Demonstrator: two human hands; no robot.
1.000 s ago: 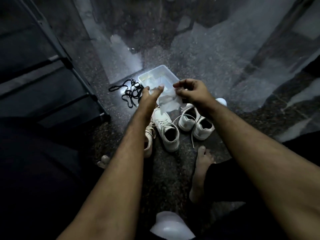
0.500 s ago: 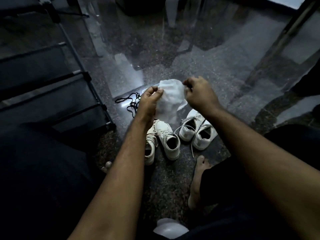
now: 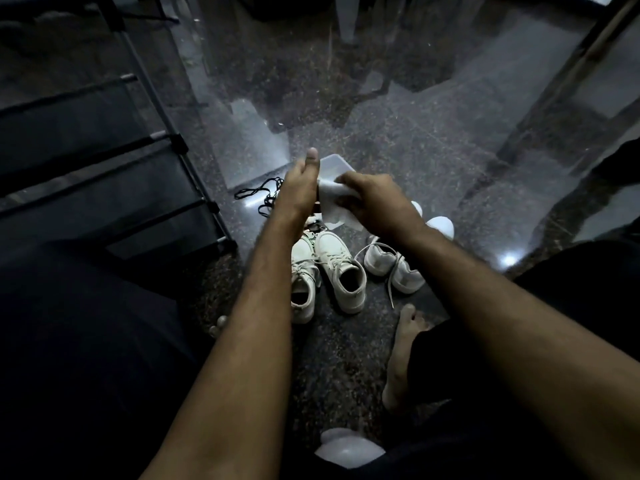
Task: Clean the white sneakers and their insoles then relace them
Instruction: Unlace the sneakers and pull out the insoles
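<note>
White cloth (image 3: 333, 202) bunched between both hands above four white sneakers (image 3: 341, 271) on speckled floor (image 3: 398, 140). Right hand (image 3: 372, 202) curled round cloth; left hand (image 3: 300, 188) against it, thumb up, finger pose unclear. Black laces (image 3: 258, 195) and clear tub (image 3: 334, 166) beyond.

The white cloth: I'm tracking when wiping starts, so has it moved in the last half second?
Yes. The white cloth, earlier spread open between both hands, is now bunched between the left hand and right hand, above the sneakers.
</note>
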